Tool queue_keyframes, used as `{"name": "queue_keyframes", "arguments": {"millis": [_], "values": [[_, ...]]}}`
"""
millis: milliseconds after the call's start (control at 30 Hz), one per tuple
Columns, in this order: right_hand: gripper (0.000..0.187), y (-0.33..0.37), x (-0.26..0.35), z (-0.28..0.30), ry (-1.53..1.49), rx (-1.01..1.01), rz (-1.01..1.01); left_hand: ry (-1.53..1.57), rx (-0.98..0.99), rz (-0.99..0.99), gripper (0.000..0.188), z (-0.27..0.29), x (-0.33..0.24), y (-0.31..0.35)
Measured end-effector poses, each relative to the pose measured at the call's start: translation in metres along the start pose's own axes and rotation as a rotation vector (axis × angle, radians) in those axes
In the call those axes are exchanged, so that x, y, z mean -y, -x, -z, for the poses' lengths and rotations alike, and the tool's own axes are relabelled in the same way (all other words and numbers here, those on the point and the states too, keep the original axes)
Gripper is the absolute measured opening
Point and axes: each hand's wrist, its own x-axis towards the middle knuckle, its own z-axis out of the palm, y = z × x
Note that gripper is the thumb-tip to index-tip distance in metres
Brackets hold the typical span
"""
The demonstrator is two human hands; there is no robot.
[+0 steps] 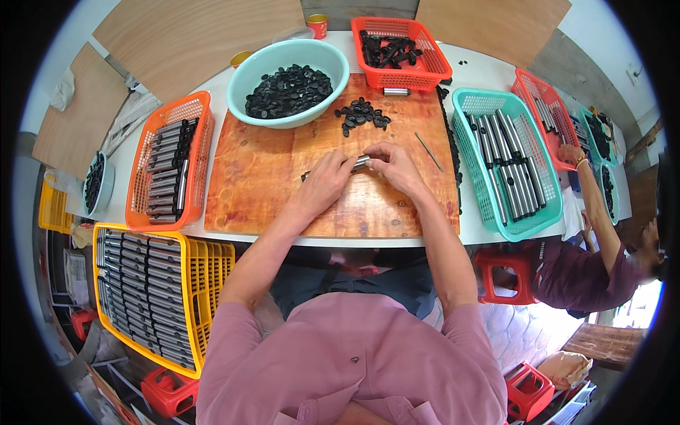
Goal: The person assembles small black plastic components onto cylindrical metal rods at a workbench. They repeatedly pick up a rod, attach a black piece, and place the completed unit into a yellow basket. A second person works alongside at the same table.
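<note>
The left hand (330, 178) wraps a black-and-silver tube (361, 162) while the right hand (394, 168) pinches its right end, over a wooden board (283, 142); a slack fingertip hold could let it slip and roll. Beyond, a bumped board could scatter loose black pieces (363, 114) or set the thin rod (428, 151) rolling.

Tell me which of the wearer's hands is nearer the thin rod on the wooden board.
Right. The right hand is just left of the thin rod; the left hand is farther left.
</note>
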Motion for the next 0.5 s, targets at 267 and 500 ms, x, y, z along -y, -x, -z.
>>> {"name": "queue_keyframes", "arguments": {"millis": [267, 500], "values": [[0.025, 0.007, 0.003, -0.001, 0.029, -0.024, 0.021, 0.21, -0.018, 0.178, 0.033, 0.003, -0.004, -0.004], [0.018, 0.011, 0.003, 0.002, 0.07, 0.0, 0.019, 0.227, -0.016, 0.16, 0.033, 0.011, -0.009, -0.006]]}}
